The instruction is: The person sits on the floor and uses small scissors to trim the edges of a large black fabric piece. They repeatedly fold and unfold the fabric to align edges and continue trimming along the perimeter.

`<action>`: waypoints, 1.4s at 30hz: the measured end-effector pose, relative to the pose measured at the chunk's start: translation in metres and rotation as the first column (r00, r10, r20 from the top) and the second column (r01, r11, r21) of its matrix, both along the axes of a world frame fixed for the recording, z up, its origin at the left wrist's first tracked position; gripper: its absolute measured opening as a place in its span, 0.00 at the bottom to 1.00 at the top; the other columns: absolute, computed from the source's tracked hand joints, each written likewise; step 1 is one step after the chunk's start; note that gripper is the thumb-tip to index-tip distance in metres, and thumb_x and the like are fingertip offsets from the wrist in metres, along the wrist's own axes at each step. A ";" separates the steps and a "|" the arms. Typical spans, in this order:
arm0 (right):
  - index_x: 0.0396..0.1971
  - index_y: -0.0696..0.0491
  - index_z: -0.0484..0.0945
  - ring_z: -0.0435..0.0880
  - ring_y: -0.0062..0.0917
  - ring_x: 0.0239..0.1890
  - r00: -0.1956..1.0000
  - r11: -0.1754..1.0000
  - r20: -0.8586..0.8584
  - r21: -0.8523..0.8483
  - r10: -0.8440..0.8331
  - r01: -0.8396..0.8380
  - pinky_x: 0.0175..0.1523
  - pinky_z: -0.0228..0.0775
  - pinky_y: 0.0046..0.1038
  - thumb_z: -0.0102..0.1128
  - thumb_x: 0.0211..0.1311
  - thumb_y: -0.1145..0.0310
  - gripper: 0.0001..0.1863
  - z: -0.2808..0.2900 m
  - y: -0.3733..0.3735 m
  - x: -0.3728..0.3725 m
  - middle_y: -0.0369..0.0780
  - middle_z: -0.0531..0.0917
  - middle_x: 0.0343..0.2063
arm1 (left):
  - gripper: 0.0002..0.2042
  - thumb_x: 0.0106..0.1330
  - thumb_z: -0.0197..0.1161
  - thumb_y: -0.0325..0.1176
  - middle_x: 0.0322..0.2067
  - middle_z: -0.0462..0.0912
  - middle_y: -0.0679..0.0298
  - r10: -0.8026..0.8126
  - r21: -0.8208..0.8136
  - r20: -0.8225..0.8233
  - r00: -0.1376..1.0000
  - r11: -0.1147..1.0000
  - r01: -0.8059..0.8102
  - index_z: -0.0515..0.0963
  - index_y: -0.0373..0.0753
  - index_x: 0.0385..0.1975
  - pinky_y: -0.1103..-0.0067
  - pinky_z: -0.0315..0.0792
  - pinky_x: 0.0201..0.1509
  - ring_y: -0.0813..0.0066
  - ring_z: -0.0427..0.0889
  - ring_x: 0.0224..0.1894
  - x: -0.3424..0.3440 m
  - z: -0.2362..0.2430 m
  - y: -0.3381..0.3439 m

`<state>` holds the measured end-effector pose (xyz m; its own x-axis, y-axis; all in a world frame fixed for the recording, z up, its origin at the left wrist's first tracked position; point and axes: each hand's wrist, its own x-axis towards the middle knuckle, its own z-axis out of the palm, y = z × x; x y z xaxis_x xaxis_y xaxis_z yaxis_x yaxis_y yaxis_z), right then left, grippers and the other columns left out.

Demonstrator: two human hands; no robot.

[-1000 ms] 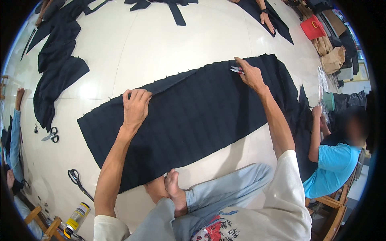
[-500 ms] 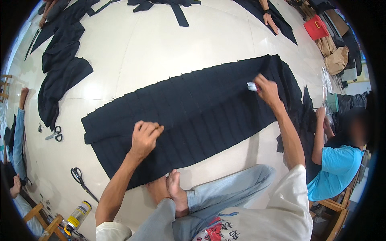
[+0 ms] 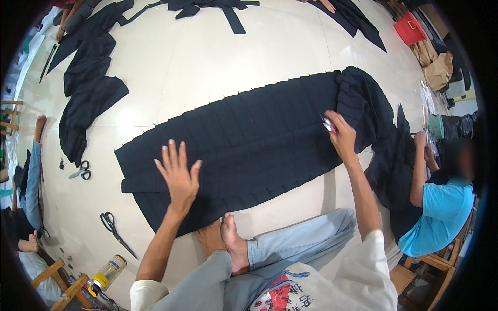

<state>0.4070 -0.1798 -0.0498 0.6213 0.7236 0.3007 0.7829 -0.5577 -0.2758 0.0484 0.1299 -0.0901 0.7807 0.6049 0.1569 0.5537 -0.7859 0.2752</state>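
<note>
A long black cloth panel [image 3: 249, 135] with pleat-like cross ridges and small tufts along its far edge lies on the floor before me. My left hand [image 3: 179, 176] is spread flat, palm down, over its left part. Over the right part, my right hand [image 3: 342, 136] is closed around a small white-and-red tool [image 3: 329, 124], its kind too small to make out. Right of that hand the cloth bunches into a heap of folds [image 3: 365, 106]. My bare feet [image 3: 233, 243] rest against the near edge.
Grey scissors [image 3: 81, 171] and larger black scissors [image 3: 116, 233] lie at left, near a yellow-labelled bottle [image 3: 110, 272]. A person in a blue shirt [image 3: 443, 212] sits at right with dark cloth. More black cloth [image 3: 85, 103] lies far left; a red bucket [image 3: 410, 29] stands far right.
My left hand has gone from pinched fingers to spread flat. The raised fold across the panel now lies flatter, and cloth at the right end is more bunched. My right hand moved slightly nearer.
</note>
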 end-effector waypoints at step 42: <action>0.35 0.56 0.80 0.51 0.08 0.12 -0.086 0.959 -0.992 0.064 0.091 0.275 0.16 0.39 0.15 0.43 0.74 0.51 0.24 -0.045 0.235 -0.166 0.26 0.64 0.14 | 0.13 0.63 0.66 0.35 0.34 0.86 0.57 -0.047 -0.801 0.128 0.991 0.584 0.131 0.84 0.32 0.39 0.75 0.73 0.47 0.71 0.82 0.38 0.102 -0.013 0.088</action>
